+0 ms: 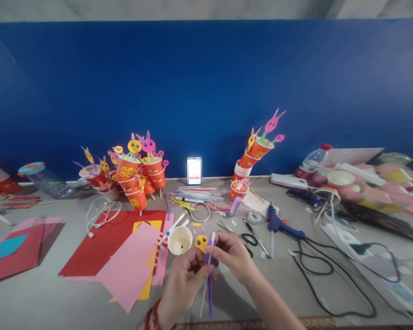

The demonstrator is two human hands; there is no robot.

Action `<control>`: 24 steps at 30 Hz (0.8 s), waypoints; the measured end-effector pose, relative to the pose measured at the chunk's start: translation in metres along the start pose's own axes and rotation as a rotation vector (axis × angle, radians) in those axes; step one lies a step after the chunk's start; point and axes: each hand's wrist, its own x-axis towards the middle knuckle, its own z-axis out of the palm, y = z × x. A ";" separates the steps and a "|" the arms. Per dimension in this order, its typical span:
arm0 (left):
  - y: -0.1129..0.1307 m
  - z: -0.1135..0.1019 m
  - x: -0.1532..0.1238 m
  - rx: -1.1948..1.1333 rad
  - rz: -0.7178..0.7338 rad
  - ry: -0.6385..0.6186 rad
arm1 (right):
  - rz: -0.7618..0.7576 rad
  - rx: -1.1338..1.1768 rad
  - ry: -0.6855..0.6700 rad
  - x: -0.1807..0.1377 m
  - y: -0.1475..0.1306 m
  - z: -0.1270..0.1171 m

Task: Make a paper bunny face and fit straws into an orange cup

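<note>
Near the front of the table, my left hand [186,277] pinches a purple straw [210,295] and a pale, thin straw [203,300] lying alongside it. The fingers of my right hand [234,256] close around the upper ends of the same straws. A yellow paper rabbit head [201,242] with pink-lined ears shows just behind my fingertips; whether it is joined to the purple straw is hidden. Just beyond my left hand is a paper cup [180,240], its pale inside facing me. Black-handled scissors [249,239] lie beyond my right hand.
Pink paper [129,266] and red card [89,252] lie to the left. A blue glue gun [278,222] and its black cable [330,293] occupy the right. Stacked red cups with rabbit heads [132,181] stand behind, near a lit phone [194,171]. A power strip [368,270] lies farther right.
</note>
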 end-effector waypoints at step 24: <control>0.001 -0.001 -0.011 0.064 -0.020 -0.032 | -0.016 -0.018 -0.010 -0.005 -0.004 -0.009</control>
